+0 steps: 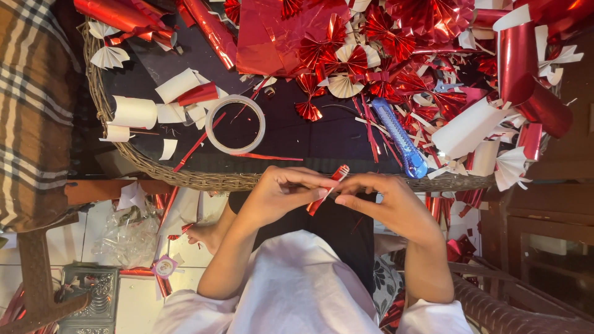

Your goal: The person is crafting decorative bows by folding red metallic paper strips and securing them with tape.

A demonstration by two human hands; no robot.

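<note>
Both the left hand (pixel 281 192) and right hand (pixel 383 201) pinch a folded red foil strip (pixel 328 188) between them; fingertips pressed together.

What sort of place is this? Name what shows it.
Probably a home craft corner, not a workshop. Both hands, left and right, fold a red foil strip over a wicker tray strewn with foil fans, a tape roll and a blue cutter; tiled floor below.

Crumpled clear plastic bag (pixel 127 238) — floor, lower left
</note>
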